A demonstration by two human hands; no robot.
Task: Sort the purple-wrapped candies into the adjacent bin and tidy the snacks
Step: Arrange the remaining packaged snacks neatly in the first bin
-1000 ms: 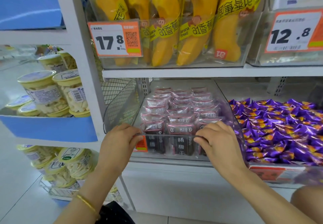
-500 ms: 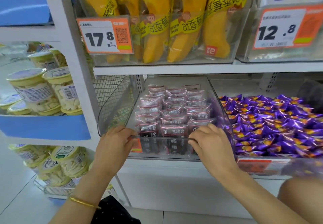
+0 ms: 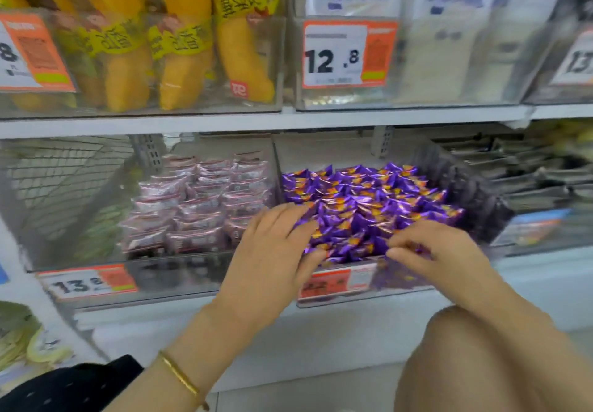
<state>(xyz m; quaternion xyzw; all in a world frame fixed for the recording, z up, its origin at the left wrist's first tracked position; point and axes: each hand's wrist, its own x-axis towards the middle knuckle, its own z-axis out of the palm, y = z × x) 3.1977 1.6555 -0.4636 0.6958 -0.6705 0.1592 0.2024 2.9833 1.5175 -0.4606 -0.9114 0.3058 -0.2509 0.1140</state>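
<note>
Purple candies (image 3: 369,206) heaped in clear bin (image 3: 398,286), right of pink packets (image 3: 199,206). Left hand (image 3: 276,251) flat on heap, fingers straight. Right hand (image 3: 439,254) bent over front candies; pinch unclear, blurred. Price label (image 3: 333,283) half hidden, unreadable.

1. Glossy, crinkled foil on the purple candies (image 3: 369,206).
2. Clear, smooth plastic for the bin (image 3: 401,286).
3. Shiny gold metal on the bracelet (image 3: 179,376).
4. Thin metal wire in the mesh divider (image 3: 64,180).
5. Matt white finish on the shelf (image 3: 288,121).
</note>
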